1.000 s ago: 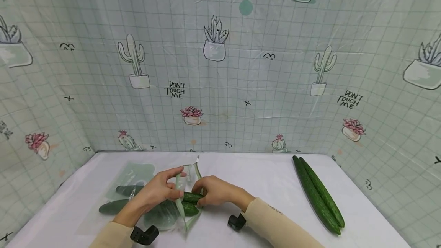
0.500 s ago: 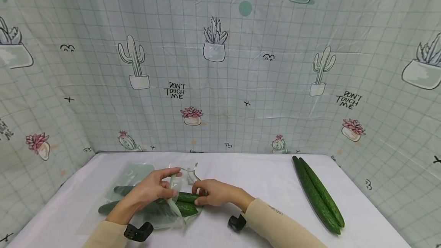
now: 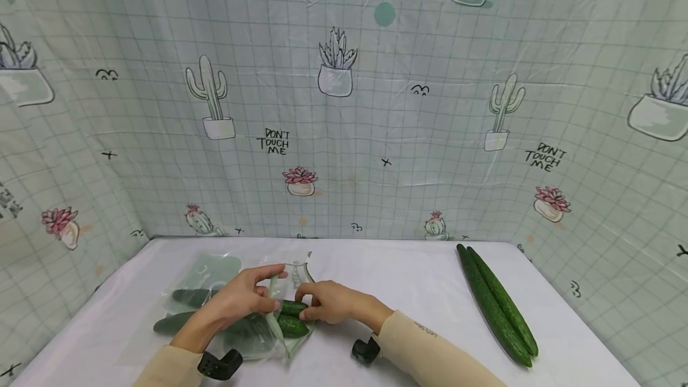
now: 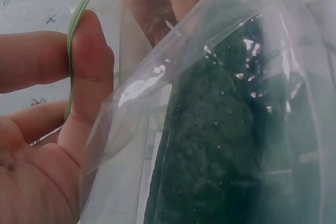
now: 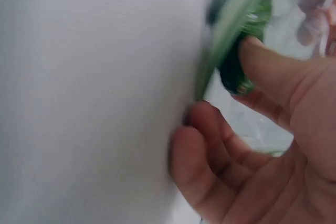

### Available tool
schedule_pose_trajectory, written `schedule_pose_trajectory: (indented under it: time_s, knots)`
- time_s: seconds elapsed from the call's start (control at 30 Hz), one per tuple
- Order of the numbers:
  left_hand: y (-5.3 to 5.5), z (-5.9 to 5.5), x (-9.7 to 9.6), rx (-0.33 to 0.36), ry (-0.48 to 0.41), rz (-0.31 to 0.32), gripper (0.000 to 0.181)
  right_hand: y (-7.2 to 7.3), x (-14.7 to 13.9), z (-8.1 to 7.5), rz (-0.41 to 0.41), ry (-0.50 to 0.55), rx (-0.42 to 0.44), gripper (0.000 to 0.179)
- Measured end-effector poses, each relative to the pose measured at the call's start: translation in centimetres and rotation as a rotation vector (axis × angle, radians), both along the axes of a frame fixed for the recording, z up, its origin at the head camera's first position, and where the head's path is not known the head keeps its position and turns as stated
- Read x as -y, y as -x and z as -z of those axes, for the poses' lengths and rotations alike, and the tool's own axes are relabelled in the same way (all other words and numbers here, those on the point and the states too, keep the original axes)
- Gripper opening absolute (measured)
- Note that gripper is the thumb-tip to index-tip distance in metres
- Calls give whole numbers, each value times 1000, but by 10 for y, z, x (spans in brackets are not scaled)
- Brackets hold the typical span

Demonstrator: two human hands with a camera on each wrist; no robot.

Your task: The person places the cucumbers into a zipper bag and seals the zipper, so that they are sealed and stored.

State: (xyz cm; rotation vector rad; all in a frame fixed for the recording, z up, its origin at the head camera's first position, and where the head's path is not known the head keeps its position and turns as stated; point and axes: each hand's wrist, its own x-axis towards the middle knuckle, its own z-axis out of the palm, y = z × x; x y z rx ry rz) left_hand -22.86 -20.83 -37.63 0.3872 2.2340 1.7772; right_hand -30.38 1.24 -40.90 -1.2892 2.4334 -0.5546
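A clear zip bag (image 3: 249,342) with a green-edged mouth lies on the table, two cucumbers (image 3: 292,326) inside it with their near ends at the opening. My left hand (image 3: 242,296) pinches the rim of the mouth; in the left wrist view the green edge runs between thumb (image 4: 90,45) and fingers. At the mouth, my right hand (image 3: 334,302) holds the end of the upper cucumber (image 3: 290,307). The right wrist view shows its thumb on a cucumber end (image 5: 258,17), other fingers curled by the green edge. Part of the cucumbers is hidden by my left hand.
Two more long cucumbers (image 3: 497,309) lie side by side at the right of the white table (image 3: 408,279). A pale green flat bag or sheet (image 3: 212,269) is behind my left hand. A patterned curtain (image 3: 344,124) closes off the back and sides.
The cucumbers in the bag have shifted slightly left, and my right hand has moved a little left with them. My left hand has drawn the bag rim slightly left, still pinching it.
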Motion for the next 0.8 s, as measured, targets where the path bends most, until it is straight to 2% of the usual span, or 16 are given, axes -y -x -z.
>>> schedule_pose_trajectory:
  time_s: [0.17, 0.3, 0.6, 0.8]
  knots:
    - [1, 2, -2, 9, -5, 0, 79, 1, -17, -5, -46, 37, 11, 31]
    - [1, 2, -3, 3, 11, -18, 80, 0, -38, -9, -29, 68, -15, 34]
    - [0, 1, -3, 19, 17, -18, 81, -9, -108, -21, 100, 82, -66, 36]
    - [1, 1, -4, 25, 9, -7, 80, -13, -160, -17, 186, 122, -77, 34]
